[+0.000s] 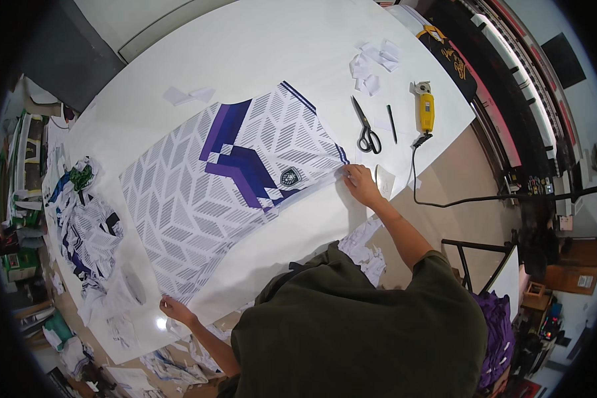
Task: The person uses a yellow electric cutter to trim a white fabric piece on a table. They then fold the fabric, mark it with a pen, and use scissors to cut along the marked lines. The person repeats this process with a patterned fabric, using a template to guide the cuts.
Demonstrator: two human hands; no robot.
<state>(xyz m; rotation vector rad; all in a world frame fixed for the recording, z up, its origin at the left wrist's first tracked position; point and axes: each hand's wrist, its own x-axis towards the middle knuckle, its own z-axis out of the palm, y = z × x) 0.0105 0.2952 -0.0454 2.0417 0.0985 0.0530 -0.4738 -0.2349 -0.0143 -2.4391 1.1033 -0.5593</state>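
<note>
A white jersey panel with a grey slanted pattern, purple and blue bands and a dark crest lies spread on the white table. My left hand pinches its near lower corner. At the other end of the same edge, my right hand grips the panel beside a navy striped trim. The near edge between my hands looks slightly lifted. Beyond my right hand lie black-handled scissors, a dark pen and a yellow electric cutter. A pale curved piece rests right beside that hand.
White scraps lie at the far right of the table, others at the far left. A heap of patterned fabric sits at the left edge. The cutter's black cord hangs off the right edge. A long machine stands beyond.
</note>
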